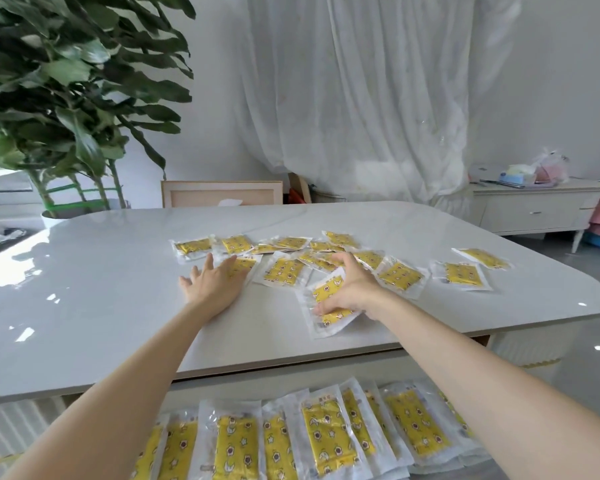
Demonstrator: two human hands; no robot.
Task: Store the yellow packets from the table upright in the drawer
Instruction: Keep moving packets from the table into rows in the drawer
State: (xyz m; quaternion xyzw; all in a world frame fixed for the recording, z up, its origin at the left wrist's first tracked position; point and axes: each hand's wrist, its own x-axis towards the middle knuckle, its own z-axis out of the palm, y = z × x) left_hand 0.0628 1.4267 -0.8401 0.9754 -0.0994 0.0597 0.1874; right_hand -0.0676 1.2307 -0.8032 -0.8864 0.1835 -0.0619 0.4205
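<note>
The right hand (347,289) gripped the nearest packet (330,320), right of frame centre; the left hand (215,285) lay open on the worktop (118,292).

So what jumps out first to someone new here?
The scatter of yellow packets across the middle of the white table. Both hands reach into it: the left hand lies flat at its edge, the right hand grips the near packet. Below the table's near edge, a row of upright packets.
</note>
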